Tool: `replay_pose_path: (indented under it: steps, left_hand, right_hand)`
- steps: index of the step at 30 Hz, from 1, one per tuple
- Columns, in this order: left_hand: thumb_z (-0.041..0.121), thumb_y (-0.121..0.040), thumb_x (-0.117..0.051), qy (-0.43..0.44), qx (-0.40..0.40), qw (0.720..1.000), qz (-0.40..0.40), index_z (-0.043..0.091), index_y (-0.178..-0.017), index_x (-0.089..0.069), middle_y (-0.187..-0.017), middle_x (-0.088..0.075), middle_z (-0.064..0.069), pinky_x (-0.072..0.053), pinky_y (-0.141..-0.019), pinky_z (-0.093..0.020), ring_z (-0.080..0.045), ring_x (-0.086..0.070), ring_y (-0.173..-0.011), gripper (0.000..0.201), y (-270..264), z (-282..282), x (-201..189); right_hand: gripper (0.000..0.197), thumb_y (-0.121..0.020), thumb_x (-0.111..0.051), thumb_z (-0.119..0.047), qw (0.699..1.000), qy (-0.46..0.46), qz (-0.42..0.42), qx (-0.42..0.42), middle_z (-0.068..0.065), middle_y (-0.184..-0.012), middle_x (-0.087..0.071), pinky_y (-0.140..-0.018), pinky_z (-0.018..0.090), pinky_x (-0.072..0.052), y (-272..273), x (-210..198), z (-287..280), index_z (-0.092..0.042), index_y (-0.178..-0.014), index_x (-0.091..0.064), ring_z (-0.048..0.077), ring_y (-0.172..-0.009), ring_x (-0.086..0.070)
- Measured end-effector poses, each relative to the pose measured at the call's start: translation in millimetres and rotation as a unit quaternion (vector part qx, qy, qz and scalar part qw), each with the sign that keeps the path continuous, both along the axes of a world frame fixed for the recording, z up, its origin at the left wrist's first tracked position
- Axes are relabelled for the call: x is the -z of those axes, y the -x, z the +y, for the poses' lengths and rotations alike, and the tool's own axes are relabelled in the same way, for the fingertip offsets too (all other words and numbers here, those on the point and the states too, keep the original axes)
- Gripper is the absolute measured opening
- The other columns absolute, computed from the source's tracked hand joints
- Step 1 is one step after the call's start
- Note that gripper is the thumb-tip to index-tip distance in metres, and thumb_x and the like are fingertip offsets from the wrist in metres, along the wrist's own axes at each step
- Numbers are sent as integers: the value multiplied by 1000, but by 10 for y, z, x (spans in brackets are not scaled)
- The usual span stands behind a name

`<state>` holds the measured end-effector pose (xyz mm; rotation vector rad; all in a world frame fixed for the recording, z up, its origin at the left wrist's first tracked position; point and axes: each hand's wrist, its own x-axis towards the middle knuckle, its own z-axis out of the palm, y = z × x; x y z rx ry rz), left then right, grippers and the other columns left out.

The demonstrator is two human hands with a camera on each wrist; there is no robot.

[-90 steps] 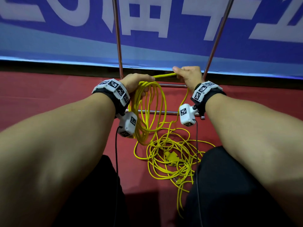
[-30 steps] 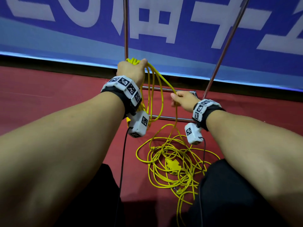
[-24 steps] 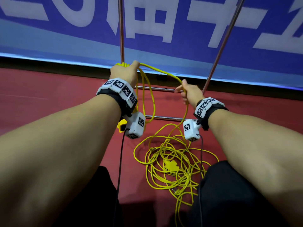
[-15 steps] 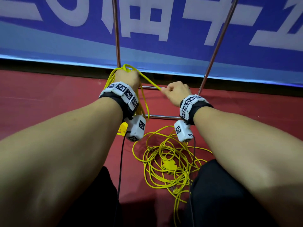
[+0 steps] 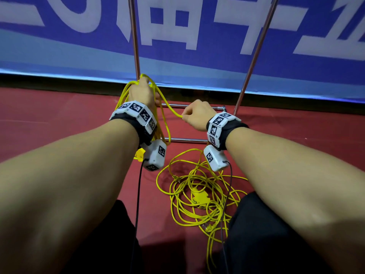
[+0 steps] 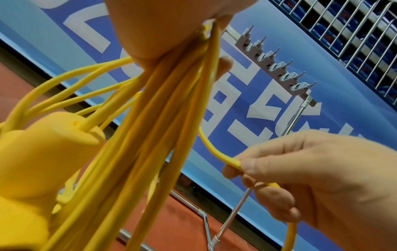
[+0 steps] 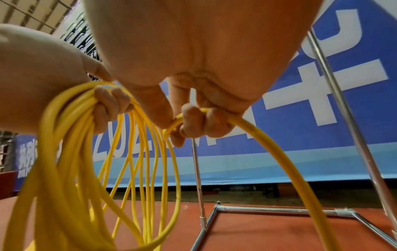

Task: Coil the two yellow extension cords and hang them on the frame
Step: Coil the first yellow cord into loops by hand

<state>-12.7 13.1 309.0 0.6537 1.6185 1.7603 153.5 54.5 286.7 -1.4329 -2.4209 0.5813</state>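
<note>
A blue banner with large white lettering fills the top of the head view, above a red floor that runs across the middle and lower part. A metal frame stands at the centre top, its two thin uprights rising in front of the banner and its base bars lying on the floor; in the left wrist view a row of grey hooks crosses its top at the upper right.

At the lower centre of the head view a loose yellow cord lies tangled on the floor between the person's dark-clothed knees, with a yellow socket block in the middle of the heap.

Left of centre, the left hand has its grip closed round a bunch of coiled yellow loops, which hang down from the fist beside the left upright. A yellow plug dangles among those loops at the left of the left wrist view.

Just right of it, the right hand pinches a single strand of the same cord between thumb and curled fingers; the strand arcs over to the left hand's bunch.
</note>
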Motion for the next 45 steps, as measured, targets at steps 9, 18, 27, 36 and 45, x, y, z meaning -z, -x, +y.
replay_pose_path:
  steps: [9,18,27,36,45]
  left_hand:
    - [40,-79,-82,-31,11,999,23,6,-78,-63,-64,-66,-10,-58,-53,-33,-18,-62,-45,39,-68,-22,23]
    - [19,-79,-85,-64,17,997,-31,-2,-81,-70,-57,-69,-8,-56,-59,-35,-22,-67,-56,26,-55,8,14]
    - [19,-83,-81,-69,5,998,9,9,-64,-61,-62,-71,-7,-58,-63,-38,-21,-70,-59,29,55,-32,44]
    - [37,-73,-87,63,86,976,191,11,-69,-47,-58,-53,-4,-43,-51,-27,-18,-51,-51,48,-3,-58,104]
    - [10,-86,-75,49,142,989,12,-12,-111,-60,-67,-72,-18,-58,-56,-32,-27,-74,-61,37,-139,-123,25]
  right_hand:
    - [27,-102,-46,-34,998,51,-19,15,11,-66,-73,-75,38,-59,92,187,37,-16,-85,-57,25,-70,-73]
    - [26,-89,-70,-26,991,110,-69,25,9,-74,-60,-68,32,-45,-197,377,213,0,-86,-68,22,-68,-52]
    - [58,-104,-33,-51,990,94,-103,28,2,-65,-57,-76,32,-43,-338,377,174,-16,-72,-66,23,-65,-54]
    - [35,-75,-45,-36,984,-99,90,-116,0,-52,-57,-61,34,-43,264,-126,-78,-12,-55,-60,21,-58,-54]
    - [27,-77,-74,-11,935,-46,351,-32,-5,-72,-52,-69,34,-48,164,36,151,-23,-84,-51,13,-64,-51]
